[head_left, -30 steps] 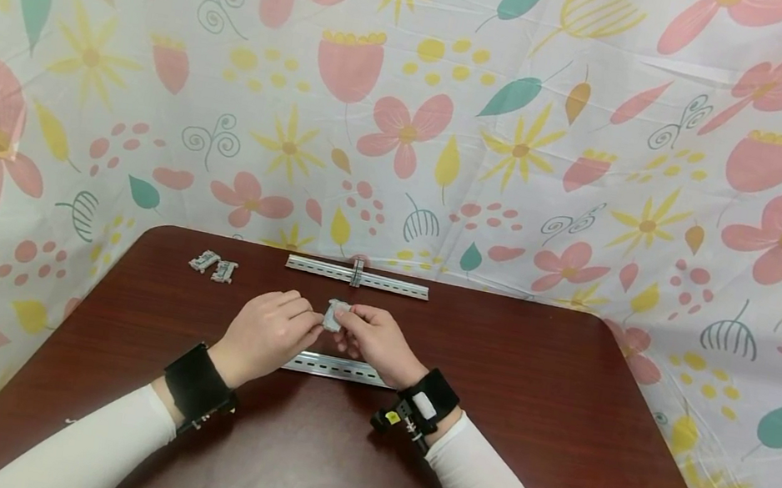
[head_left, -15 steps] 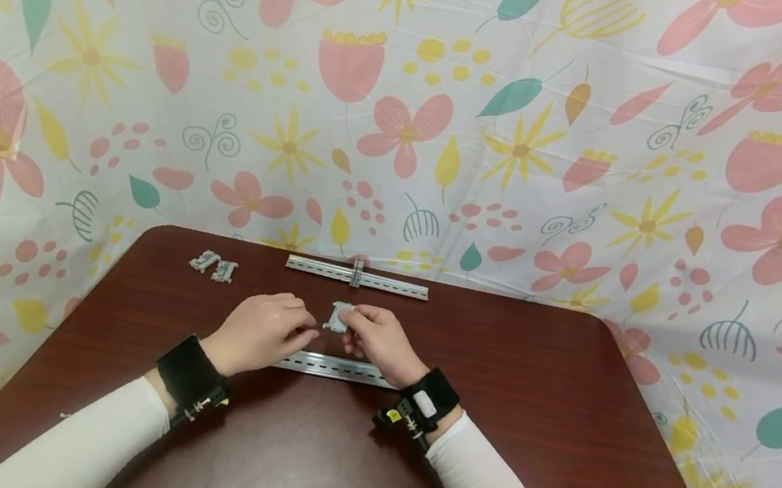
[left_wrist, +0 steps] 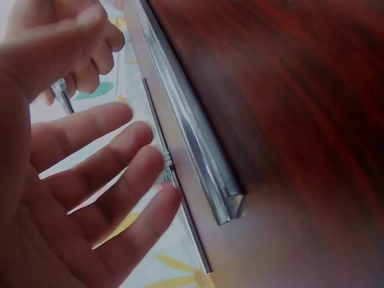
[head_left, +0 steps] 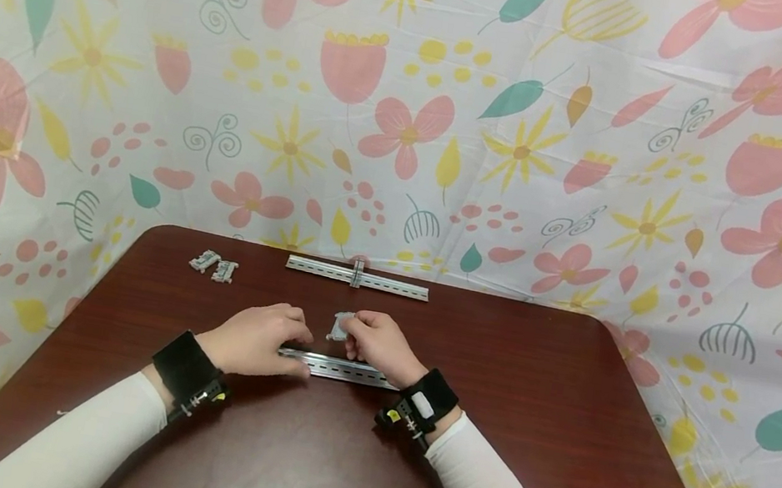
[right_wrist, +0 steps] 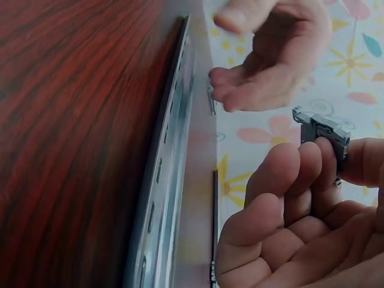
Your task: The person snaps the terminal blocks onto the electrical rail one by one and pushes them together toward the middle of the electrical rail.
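My right hand [head_left: 383, 344] pinches a grey DIN rail terminal block [head_left: 341, 326] between thumb and fingers, above the far side of the near rail. In the right wrist view the terminal block [right_wrist: 324, 131] juts out past the fingertips. The near slotted DIN rail [head_left: 342, 369] lies lengthwise across the table in front of me. At its left end hovers my left hand [head_left: 259, 338], thumb and fingers parted and holding nothing. The left wrist view has those fingers spread beside the DIN rail [left_wrist: 192, 126], with a gap to it.
Toward the back edge of the brown table [head_left: 522, 432] lies a second DIN rail [head_left: 396, 286], with terminal blocks [head_left: 357, 272] clipped upright near its middle. Two loose terminal blocks [head_left: 223, 271] rest at the back left. A floral curtain [head_left: 411, 112] hangs behind the table.
My left hand has come off the terminal block, drawn left and lowered toward the rail's left end, its fingers opening. The right hand keeps the block and has dipped slightly toward the near rail.
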A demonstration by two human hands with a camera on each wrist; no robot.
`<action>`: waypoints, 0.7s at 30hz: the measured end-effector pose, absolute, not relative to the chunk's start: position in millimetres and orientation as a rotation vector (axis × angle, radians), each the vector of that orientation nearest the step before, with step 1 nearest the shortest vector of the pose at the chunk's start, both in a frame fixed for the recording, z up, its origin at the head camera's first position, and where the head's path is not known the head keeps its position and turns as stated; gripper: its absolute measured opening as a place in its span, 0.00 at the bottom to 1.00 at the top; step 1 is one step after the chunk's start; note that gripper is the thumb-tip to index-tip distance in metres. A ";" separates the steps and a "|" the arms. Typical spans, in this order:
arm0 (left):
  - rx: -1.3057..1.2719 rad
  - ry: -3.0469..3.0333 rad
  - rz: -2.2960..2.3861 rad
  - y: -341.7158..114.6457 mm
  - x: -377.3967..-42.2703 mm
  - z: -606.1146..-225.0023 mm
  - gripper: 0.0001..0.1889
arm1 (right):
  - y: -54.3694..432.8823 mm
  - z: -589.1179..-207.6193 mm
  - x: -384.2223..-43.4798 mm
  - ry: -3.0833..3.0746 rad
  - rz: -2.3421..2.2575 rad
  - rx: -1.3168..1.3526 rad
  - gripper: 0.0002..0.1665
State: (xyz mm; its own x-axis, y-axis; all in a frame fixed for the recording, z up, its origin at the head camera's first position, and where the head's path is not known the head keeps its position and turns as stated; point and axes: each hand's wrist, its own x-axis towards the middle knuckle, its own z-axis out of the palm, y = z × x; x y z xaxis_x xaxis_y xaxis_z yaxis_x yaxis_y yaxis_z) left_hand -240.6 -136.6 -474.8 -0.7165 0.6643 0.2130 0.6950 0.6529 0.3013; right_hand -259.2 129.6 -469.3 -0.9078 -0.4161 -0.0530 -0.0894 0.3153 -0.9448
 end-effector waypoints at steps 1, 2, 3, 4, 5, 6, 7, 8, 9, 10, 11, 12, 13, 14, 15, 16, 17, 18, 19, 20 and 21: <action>-1.146 -2.813 -0.564 -137.2 -240.6 -475.4 0.23 | 129.4 -469.3 -258.8 2.310 -1.608 -0.456 0.25; -1.146 -2.843 -0.565 -137.8 -240.7 -476.1 0.24 | 129.3 -469.2 -258.5 2.319 -1.595 -0.454 0.24; -1.152 -2.868 -0.566 -138.4 -240.9 -476.8 0.25 | 129.3 -469.4 -258.4 2.328 -1.581 -0.456 0.24; -1.158 -2.885 -0.563 -138.6 -241.2 -477.4 0.26 | 129.1 -469.4 -258.3 2.340 -1.569 -0.456 0.25; -1.165 -2.894 -0.560 -138.8 -241.5 -478.0 0.26 | 129.0 -469.4 -258.2 2.355 -1.552 -0.459 0.25; -1.176 -2.896 -0.551 -139.0 -242.0 -478.8 0.26 | 128.9 -469.5 -258.3 2.371 -1.533 -0.465 0.25; -1.185 -2.897 -0.541 -139.1 -242.3 -479.0 0.26 | 128.6 -469.4 -258.5 2.391 -1.512 -0.474 0.25; -1.194 -2.895 -0.534 -139.1 -242.6 -479.1 0.25 | 128.1 -469.3 -258.8 2.414 -1.486 -0.484 0.25; -1.204 -2.890 -0.528 -139.1 -242.9 -479.3 0.24 | 127.5 -469.2 -259.0 2.437 -1.459 -0.494 0.26; -1.208 -2.890 -0.524 -138.8 -242.9 -479.3 0.23 | 126.7 -469.0 -259.1 2.457 -1.434 -0.498 0.26; -1.210 -2.890 -0.523 -138.9 -243.0 -479.4 0.22 | 125.8 -469.1 -259.4 2.475 -1.409 -0.503 0.26; -1.211 -2.891 -0.525 -138.8 -242.9 -479.3 0.20 | 124.8 -469.2 -259.6 2.490 -1.387 -0.506 0.26; -1.212 -2.891 -0.528 -138.8 -242.6 -479.2 0.19 | 123.7 -469.1 -259.7 2.504 -1.366 -0.505 0.26; -1.213 -2.889 -0.533 -138.7 -242.6 -479.2 0.17 | 122.7 -469.1 -259.8 2.514 -1.348 -0.504 0.27; -1.214 -2.884 -0.536 -138.7 -242.7 -479.3 0.16 | 121.8 -469.5 -260.1 2.522 -1.330 -0.502 0.27; -1.214 -2.878 -0.540 -138.7 -242.6 -479.4 0.15 | 120.8 -469.6 -260.3 2.528 -1.312 -0.501 0.27; -1.215 -2.873 -0.542 -138.8 -242.9 -479.5 0.14 | 119.9 -469.4 -260.4 2.531 -1.297 -0.502 0.27; -1.218 -2.865 -0.549 -138.8 -243.1 -479.6 0.13 | 118.9 -469.3 -260.5 2.536 -1.279 -0.502 0.27; -1.222 -2.858 -0.556 -138.9 -243.4 -479.8 0.12 | 117.8 -468.9 -260.5 2.538 -1.262 -0.502 0.27; -1.226 -2.852 -0.566 -139.2 -244.0 -480.4 0.12 | 116.6 -468.5 -260.6 2.539 -1.245 -0.500 0.27; -1.232 -2.848 -0.579 -139.7 -244.7 -481.0 0.11 | 115.4 -468.0 -260.7 2.539 -1.228 -0.497 0.27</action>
State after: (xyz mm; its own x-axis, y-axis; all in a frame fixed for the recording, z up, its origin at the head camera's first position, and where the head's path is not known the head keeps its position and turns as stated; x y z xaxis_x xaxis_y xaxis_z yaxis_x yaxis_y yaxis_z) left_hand -244.7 -139.7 -481.0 -0.6951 0.7072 0.1291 0.7015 0.6281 0.3367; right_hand -260.7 115.4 -468.0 -0.9028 -0.4190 -0.0967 -0.1843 0.5801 -0.7934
